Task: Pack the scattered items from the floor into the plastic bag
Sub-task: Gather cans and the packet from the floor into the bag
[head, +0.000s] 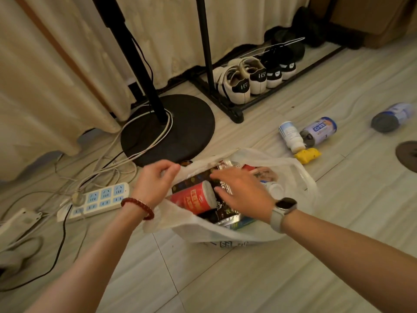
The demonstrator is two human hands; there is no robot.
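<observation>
Much of the translucent white plastic bag (225, 233) is hidden: the right hand (242, 190) and its forearm cover the middle of the opening, the far contents blur together, and the print on its near side is cut off by a fold. The bag sits slumped on the pale tiled floor (248, 279) in front of the person, mouth wide and facing up. Inside, a red cylindrical canister with a white end (194, 198) lies on its side, long axis running left to right with the white end toward the right; dark printed foil packets (222, 216) and a small white bottle (276, 188) lie beside it, only partly seen. The left hand (155, 182), with a red bead bracelet on the wrist, pinches the bag's left rim with curled fingers and lifts it. The right hand, a watch on its wrist, hovers over the contents with fingers spread and straight, gripping nothing. Right of the bag and apart from it lie a white bottle with a tan cap (291, 136), a blue-and-white can (319, 132) touching it, a small yellow packet (308, 155) and, farther right, a blurred second blue-and-white can (392, 117), all tipped on their sides.
</observation>
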